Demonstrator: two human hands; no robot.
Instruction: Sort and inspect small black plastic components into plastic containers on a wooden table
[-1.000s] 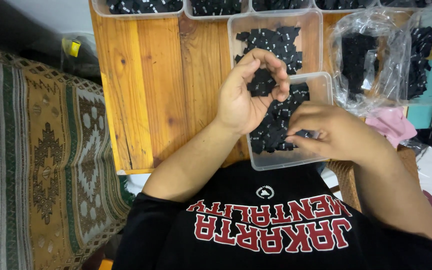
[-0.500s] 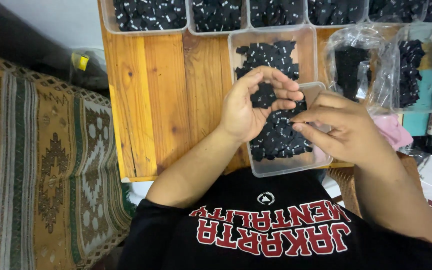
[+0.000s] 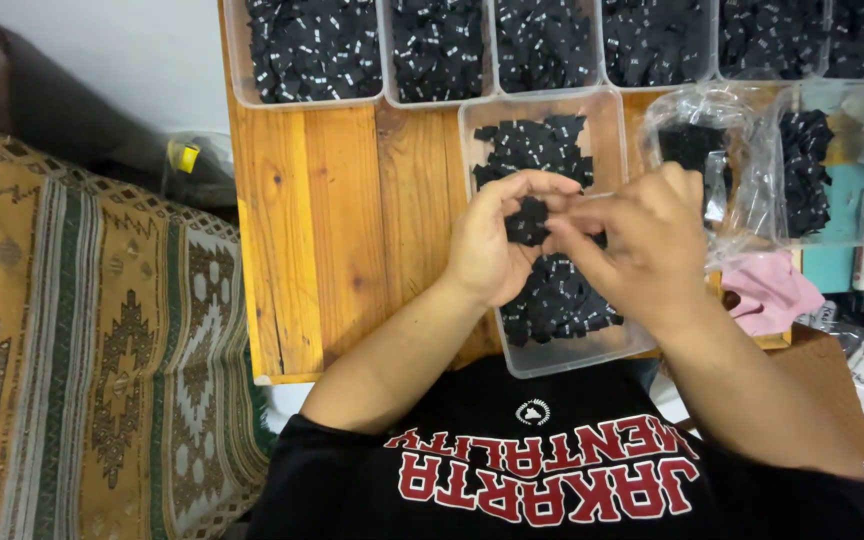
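My left hand [image 3: 492,245] holds a small stack of black fabric labels [image 3: 527,222] between thumb and fingertips, above a clear plastic tray [image 3: 562,358] filled with more black labels [image 3: 557,300]. My right hand [image 3: 642,245] meets the left, its fingertips touching the same stack. Both hands hover over the near tray. A second clear tray [image 3: 607,120] with black labels lies just beyond the hands on the wooden table [image 3: 332,220].
Several clear trays [image 3: 312,50] of black labels line the table's far edge. Clear plastic bags [image 3: 742,160] with black pieces lie at the right, a pink cloth [image 3: 767,295] below them. A patterned rug [image 3: 82,350] covers the floor at left.
My right hand rose from the near tray and came up to the left hand's stack. The camera view shifted slightly downward, showing more of the far trays.
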